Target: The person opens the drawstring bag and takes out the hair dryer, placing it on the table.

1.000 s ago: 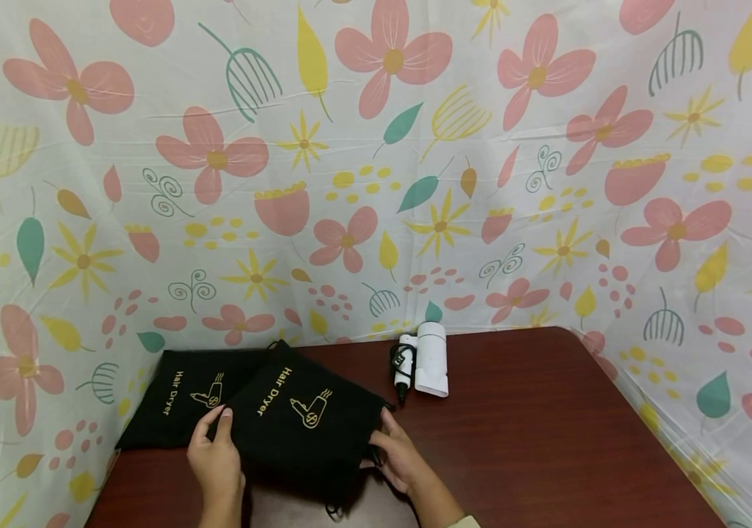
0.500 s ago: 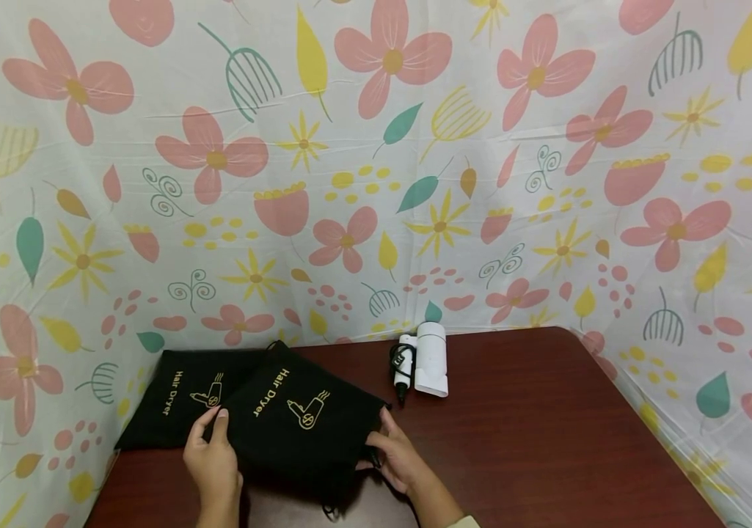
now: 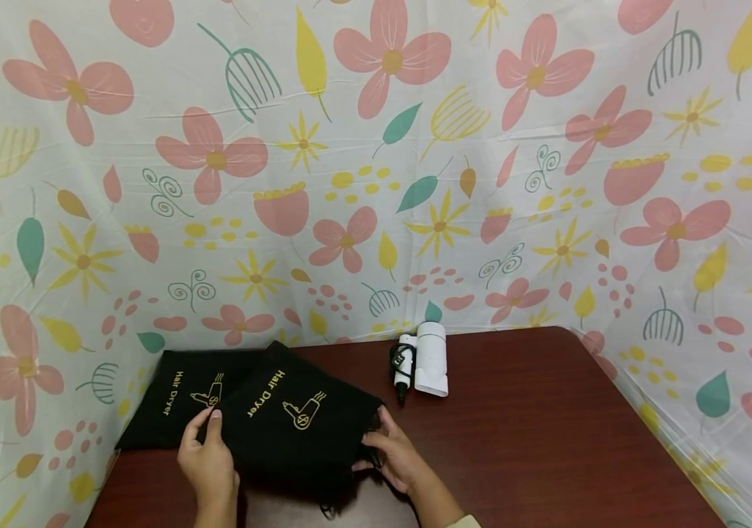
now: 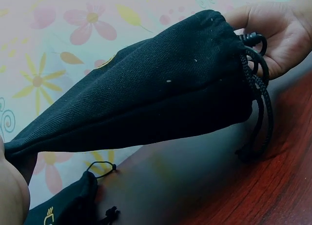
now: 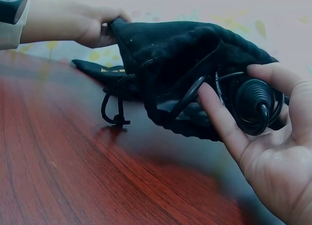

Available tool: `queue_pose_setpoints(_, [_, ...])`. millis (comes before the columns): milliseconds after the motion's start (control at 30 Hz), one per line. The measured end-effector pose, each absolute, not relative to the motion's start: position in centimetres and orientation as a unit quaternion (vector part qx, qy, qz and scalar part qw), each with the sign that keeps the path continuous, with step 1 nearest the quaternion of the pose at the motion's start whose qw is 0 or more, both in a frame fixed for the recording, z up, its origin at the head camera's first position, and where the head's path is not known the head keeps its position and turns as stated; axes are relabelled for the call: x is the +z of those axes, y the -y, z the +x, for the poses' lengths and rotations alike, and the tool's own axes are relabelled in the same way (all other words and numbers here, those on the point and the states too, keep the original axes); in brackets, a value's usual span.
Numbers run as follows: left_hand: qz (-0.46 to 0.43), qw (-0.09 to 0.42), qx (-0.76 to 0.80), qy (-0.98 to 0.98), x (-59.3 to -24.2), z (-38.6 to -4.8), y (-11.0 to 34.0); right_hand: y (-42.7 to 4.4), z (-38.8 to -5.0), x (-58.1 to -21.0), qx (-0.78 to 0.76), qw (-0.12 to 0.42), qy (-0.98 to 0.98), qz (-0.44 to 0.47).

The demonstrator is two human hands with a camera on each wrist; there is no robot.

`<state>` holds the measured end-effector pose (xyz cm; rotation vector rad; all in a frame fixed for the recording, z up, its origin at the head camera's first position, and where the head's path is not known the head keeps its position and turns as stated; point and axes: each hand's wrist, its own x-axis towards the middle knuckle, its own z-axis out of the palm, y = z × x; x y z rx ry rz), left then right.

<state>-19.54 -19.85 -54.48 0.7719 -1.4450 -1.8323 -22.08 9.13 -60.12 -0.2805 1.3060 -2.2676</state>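
Observation:
A black drawstring bag (image 3: 263, 436), marked "Hair Dryer" in gold with a dryer drawing, is held up above the table's near left. My left hand (image 3: 207, 466) pinches its closed end between thumb and fingers. At its mouth is my right hand (image 3: 398, 455). The right wrist view shows its fingers around a coiled black cord (image 5: 253, 100) with a ribbed sleeve, at the opening. What lies deeper in the bag is hidden. A second black bag (image 3: 151, 418) with the same print lies flat at the left, partly covered by the first.
A white folded hair dryer (image 3: 431, 359), its black cord wrapped at the handle, lies at the back middle of the reddish-brown table (image 3: 547, 440). A flowered curtain (image 3: 376, 183) hangs close behind the table and along both sides.
Both hands and the held bag have drifted slightly left. The right hand's grip looks much the same. The lying bag and the white hair dryer have stayed put.

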Motion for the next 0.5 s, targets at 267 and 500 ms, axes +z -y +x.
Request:
queue_pose_setpoints(267, [0.297,0.355,-0.722,0.514,-54.4,-19.4,21.5,-9.8,-22.3,-60.1,-0.827,0.244,-0.502,-0.069])
queue_pose_setpoints(500, [0.293,0.352,-0.731,0.505,-54.4,-19.4,21.8,-9.8,-22.4,-60.1,-0.826,0.247,-0.502,-0.064])
